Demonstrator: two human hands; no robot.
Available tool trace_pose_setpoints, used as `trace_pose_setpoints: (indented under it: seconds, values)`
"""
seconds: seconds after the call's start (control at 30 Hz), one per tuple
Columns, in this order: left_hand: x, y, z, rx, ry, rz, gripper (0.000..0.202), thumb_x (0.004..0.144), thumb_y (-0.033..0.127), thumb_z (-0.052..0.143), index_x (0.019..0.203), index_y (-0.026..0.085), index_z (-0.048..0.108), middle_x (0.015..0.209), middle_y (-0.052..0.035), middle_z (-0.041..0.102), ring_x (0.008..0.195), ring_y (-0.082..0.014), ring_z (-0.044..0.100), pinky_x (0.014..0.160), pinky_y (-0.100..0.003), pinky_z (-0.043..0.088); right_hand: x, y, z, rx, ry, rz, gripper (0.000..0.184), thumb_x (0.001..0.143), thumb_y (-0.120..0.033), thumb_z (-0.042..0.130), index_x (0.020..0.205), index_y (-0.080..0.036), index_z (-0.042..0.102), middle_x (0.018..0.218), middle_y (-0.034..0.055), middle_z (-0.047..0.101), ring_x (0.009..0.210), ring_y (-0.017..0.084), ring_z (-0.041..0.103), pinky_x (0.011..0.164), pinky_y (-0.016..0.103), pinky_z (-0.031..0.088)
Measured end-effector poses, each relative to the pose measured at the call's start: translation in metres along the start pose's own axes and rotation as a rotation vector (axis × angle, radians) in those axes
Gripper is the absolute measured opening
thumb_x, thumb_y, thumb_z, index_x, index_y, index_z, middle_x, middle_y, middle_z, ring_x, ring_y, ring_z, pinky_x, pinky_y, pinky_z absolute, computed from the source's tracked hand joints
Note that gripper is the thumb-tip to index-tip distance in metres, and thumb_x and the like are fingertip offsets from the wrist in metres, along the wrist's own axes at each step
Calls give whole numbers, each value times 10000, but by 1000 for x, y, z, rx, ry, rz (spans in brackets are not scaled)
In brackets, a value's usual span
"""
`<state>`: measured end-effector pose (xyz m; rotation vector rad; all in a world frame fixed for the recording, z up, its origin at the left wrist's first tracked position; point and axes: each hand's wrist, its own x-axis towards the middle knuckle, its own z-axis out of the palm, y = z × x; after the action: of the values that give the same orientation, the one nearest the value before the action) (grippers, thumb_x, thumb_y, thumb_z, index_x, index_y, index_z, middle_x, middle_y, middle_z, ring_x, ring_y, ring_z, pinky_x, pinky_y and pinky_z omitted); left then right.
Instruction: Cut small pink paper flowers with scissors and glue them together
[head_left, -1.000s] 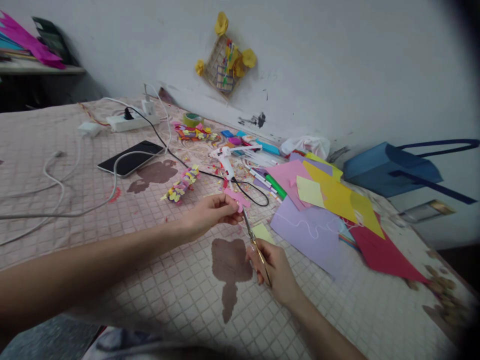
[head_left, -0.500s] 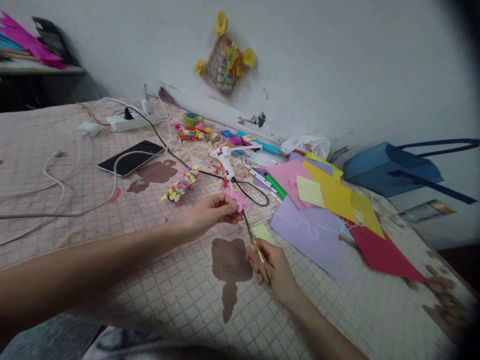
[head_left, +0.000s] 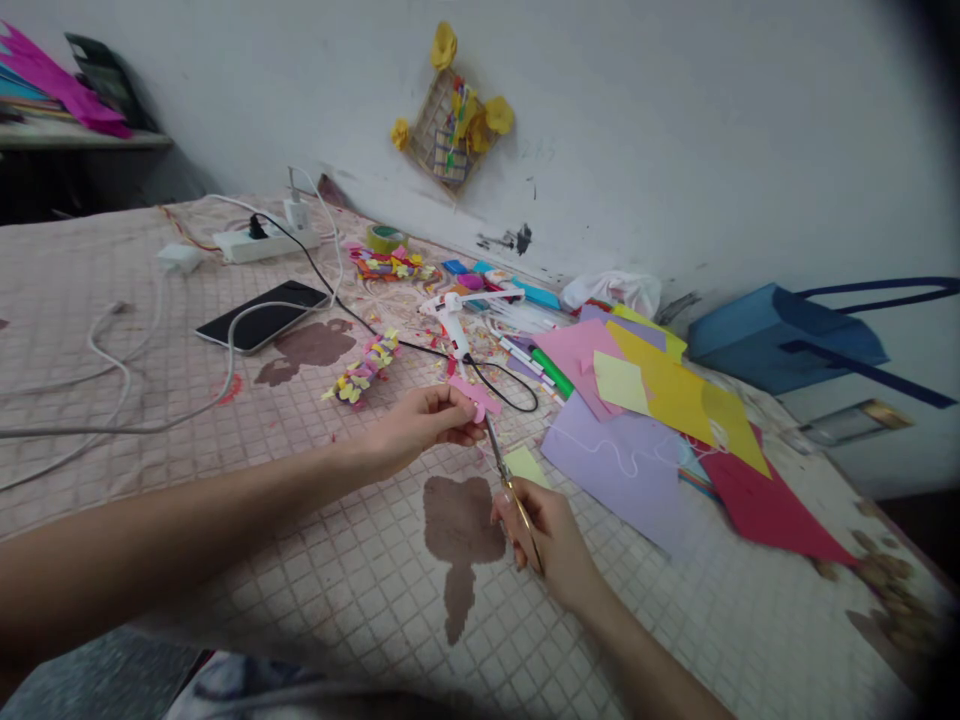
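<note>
My left hand [head_left: 420, 425] pinches a small pink paper piece [head_left: 475, 397] just above the checked cloth. My right hand [head_left: 546, 535] is closed round the handles of small scissors [head_left: 504, 470], whose blades point up at the lower edge of the pink piece. A pale yellow-green scrap [head_left: 524, 466] lies on the cloth beside the blades. A string of small coloured paper flowers [head_left: 362, 367] lies to the left of my left hand.
Coloured paper sheets [head_left: 660, 420] spread out at the right, with markers [head_left: 540, 362] and a white glue gun [head_left: 456, 320] behind. A phone [head_left: 262, 315], white cables [head_left: 112, 370] and a power strip [head_left: 262, 240] lie at the left. A blue bag [head_left: 787, 335] leans against the wall.
</note>
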<state>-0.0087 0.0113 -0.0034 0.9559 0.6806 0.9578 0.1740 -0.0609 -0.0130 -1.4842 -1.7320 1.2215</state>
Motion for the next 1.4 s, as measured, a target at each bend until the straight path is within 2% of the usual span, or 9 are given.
trace_pose_setpoints:
  seconds: [0.37, 1.4]
  values:
    - [0, 0, -1, -2, -28, -7, 126, 747, 203, 626, 720, 110, 546, 718, -41, 640, 677, -104, 602, 697, -257, 455, 0, -3, -3, 127, -62, 46, 393, 841, -497, 397, 670, -156, 491, 472, -72, 378, 336, 49, 332, 353, 176, 263]
    - [5, 7, -9, 31, -119, -38, 157, 731, 213, 645, 729, 110, 526, 738, -53, 653, 690, -116, 627, 700, -267, 475, -1, 1, -9, 9, -35, 22, 352, 840, -455, 424, 655, -167, 504, 449, -67, 384, 352, 63, 368, 364, 176, 277]
